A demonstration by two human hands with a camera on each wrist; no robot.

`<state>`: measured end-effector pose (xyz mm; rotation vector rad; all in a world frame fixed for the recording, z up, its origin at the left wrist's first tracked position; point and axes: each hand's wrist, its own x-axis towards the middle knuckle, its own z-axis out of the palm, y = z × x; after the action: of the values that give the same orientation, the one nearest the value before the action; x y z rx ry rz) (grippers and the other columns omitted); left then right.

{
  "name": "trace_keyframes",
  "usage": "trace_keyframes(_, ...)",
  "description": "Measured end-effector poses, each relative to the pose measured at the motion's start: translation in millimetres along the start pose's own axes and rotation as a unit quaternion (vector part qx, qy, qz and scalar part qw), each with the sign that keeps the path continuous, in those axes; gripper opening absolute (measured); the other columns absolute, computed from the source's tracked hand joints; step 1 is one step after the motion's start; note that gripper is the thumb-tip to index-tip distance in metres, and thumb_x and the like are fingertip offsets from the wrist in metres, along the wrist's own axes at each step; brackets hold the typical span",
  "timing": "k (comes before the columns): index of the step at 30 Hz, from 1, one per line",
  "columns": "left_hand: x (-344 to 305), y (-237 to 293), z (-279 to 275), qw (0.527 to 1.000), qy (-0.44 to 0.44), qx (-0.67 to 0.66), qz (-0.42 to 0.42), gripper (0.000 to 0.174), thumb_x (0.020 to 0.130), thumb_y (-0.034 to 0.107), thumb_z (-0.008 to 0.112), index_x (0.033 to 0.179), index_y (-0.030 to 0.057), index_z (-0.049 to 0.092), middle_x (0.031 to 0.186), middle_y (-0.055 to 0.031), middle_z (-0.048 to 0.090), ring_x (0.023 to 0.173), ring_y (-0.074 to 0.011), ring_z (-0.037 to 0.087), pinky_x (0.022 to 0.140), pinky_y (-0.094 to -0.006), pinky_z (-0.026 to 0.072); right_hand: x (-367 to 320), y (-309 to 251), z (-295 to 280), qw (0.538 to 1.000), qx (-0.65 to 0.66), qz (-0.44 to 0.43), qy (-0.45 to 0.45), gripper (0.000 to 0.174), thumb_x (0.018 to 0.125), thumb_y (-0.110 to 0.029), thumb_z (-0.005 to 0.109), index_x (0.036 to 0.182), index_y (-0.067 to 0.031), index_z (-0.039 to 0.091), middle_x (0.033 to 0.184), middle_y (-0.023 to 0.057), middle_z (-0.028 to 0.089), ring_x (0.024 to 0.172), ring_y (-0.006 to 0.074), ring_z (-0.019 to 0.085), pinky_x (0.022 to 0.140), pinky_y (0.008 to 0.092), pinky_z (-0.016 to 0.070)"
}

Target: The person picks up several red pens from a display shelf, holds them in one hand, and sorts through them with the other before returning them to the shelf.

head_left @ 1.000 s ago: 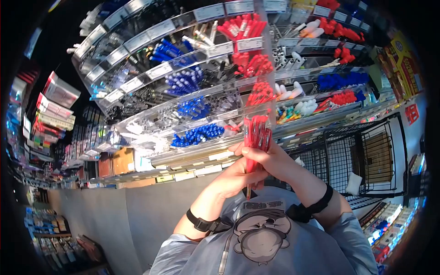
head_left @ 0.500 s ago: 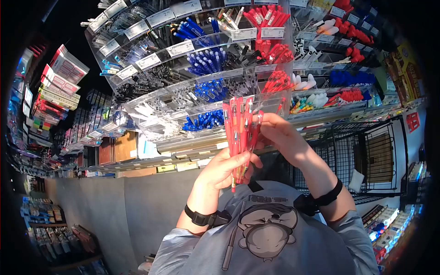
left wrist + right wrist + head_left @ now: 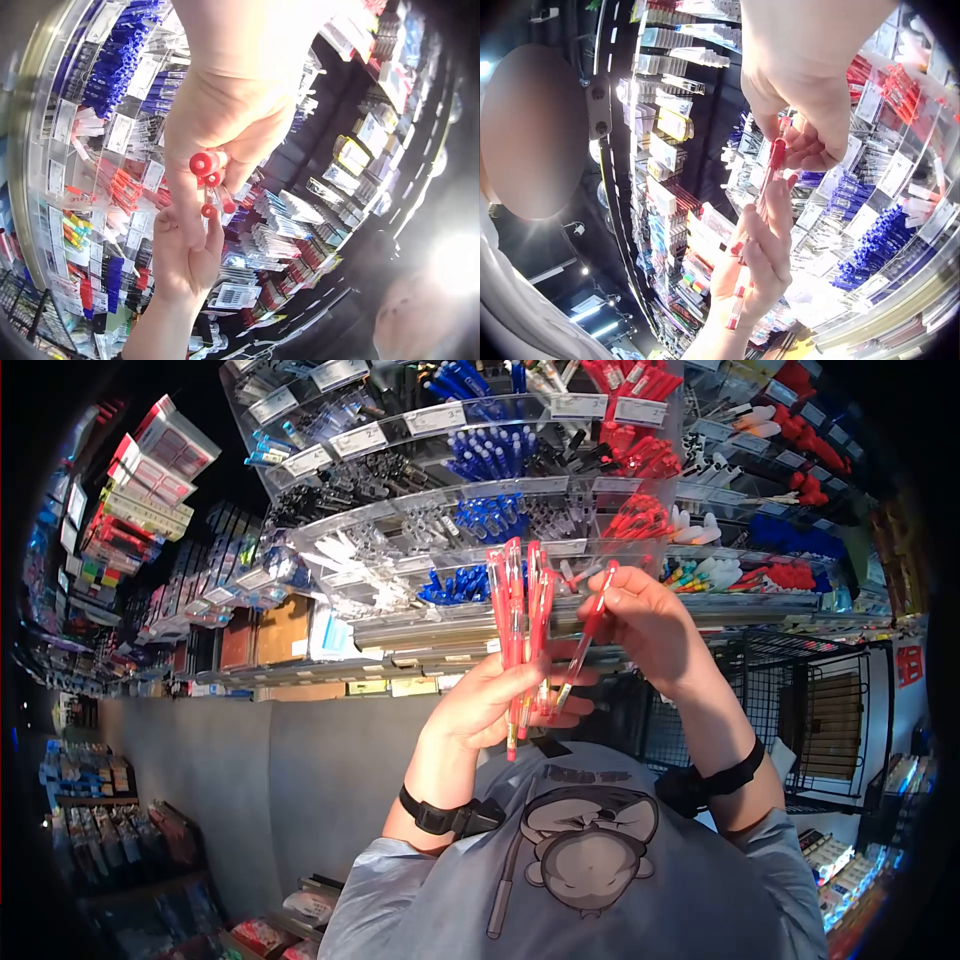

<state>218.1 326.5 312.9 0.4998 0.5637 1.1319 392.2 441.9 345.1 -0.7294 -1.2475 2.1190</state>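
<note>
In the head view my left hand (image 3: 488, 698) grips a bundle of several red pens (image 3: 513, 615) near their lower ends. The pens stand nearly upright and fan out slightly at the top. My right hand (image 3: 650, 622) pinches a single red pen (image 3: 597, 610) by its upper part, just right of the bundle. That pen slants, its lower end close to the fingers of my left hand. Red pen ends (image 3: 206, 163) poke out from under my left hand in the left wrist view. From the right wrist, the pinched pen (image 3: 778, 154) shows between thumb and fingers.
A tiered clear rack (image 3: 545, 487) with price tags stands right in front, holding blue pens (image 3: 490, 452), red pens (image 3: 637, 520) and white pens (image 3: 360, 565). At the right stands a black wire cart (image 3: 760, 685). Grey floor (image 3: 200, 760) lies to the left.
Both hands were together on the bundle; my right hand has since moved right, with one red pen drawn apart from the others. My left hand still holds the bundle, which has spread out.
</note>
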Motion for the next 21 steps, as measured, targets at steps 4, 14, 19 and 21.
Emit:
trace_keyframes(4,-4.9,0.2,-1.8,0.999,-0.029,-0.032,-0.014,0.058,0.087,0.024,0.059,0.131,-0.0033,0.033,0.116,-0.025,0.052,0.094,-0.0347,0.061,0.075,-0.0419,0.0546,-1.3,5.8,1.3,1.0,-0.004,-0.005,-0.005,0.024,0.09,-0.023,0.054,0.105,-0.0046,0.054,0.089,0.0046,0.062,0.079,0.0104,0.057,0.075,0.0251,0.0438)
trace_keyframes(14,-10.9,-4.9,3.2,0.998,-0.052,-0.015,-0.027,0.047,0.089,0.014,0.05,0.132,0.0008,0.036,0.103,-0.0181,0.058,0.073,-0.0165,0.059,0.059,-0.0277,0.0509,-6.4,9.1,16.2,0.998,-0.05,-0.014,-0.033,0.026,0.09,-0.021,0.054,0.107,-0.0017,0.049,0.093,0.0058,0.06,0.079,0.0109,0.057,0.07,0.0252,0.0444)
trace_keyframes(19,-7.3,-10.2,5.7,0.999,-0.017,0.037,-0.024,0.045,0.089,0.014,0.053,0.131,0.0038,0.04,0.093,-0.0097,0.058,0.07,-0.0111,0.056,0.057,-0.0234,0.0466,-7.6,11.6,25.2,0.999,-0.039,-0.022,-0.006,0.034,0.089,-0.02,0.055,0.115,-0.0007,0.042,0.099,0.0075,0.059,0.081,0.01,0.058,0.07,0.0247,0.0456)
trace_keyframes(21,-5.0,-14.6,5.0,0.998,-0.016,0.06,-0.03,0.045,0.088,0.014,0.054,0.13,0.0046,0.041,0.092,-0.0077,0.057,0.071,-0.0104,0.055,0.057,-0.0232,0.0463,-7.6,11.0,27.3,0.999,-0.039,-0.019,-0.002,0.037,0.089,-0.02,0.055,0.117,-0.0005,0.039,0.1,0.0079,0.059,0.082,0.0099,0.058,0.07,0.0244,0.0461)
